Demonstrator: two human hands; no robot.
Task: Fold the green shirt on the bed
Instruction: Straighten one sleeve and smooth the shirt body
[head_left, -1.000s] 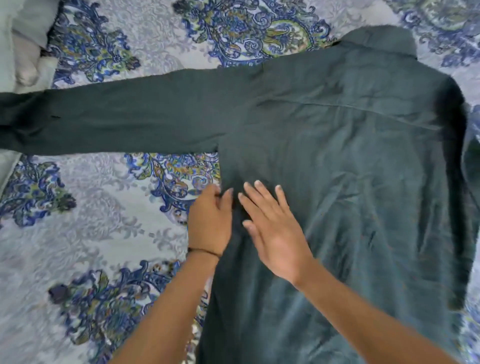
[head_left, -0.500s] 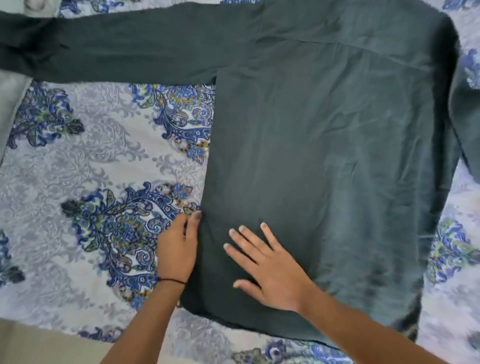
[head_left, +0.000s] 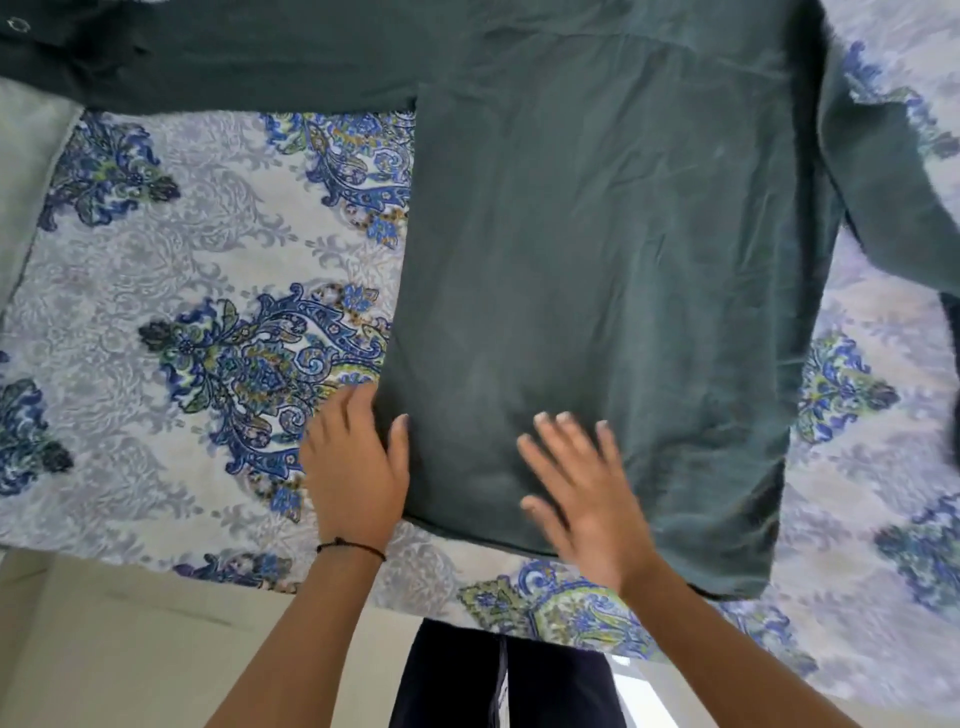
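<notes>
Both hands flat, gripping nothing: left hand straddles green shirt side edge, right hand just inside its bottom edge; bedsheet stretches leftward.

The dark green shirt lies spread flat and lightly creased on the bed, hem at the near edge, one sleeve stretched toward the left edge.

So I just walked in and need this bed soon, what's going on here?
A person has a dark green long-sleeved fabric shirt spread flat on the blue floral bedsheet. The left hand rests at its near left edge; the right hand lies flat, fingers spread, by the hem. Nothing is folded yet.
</notes>
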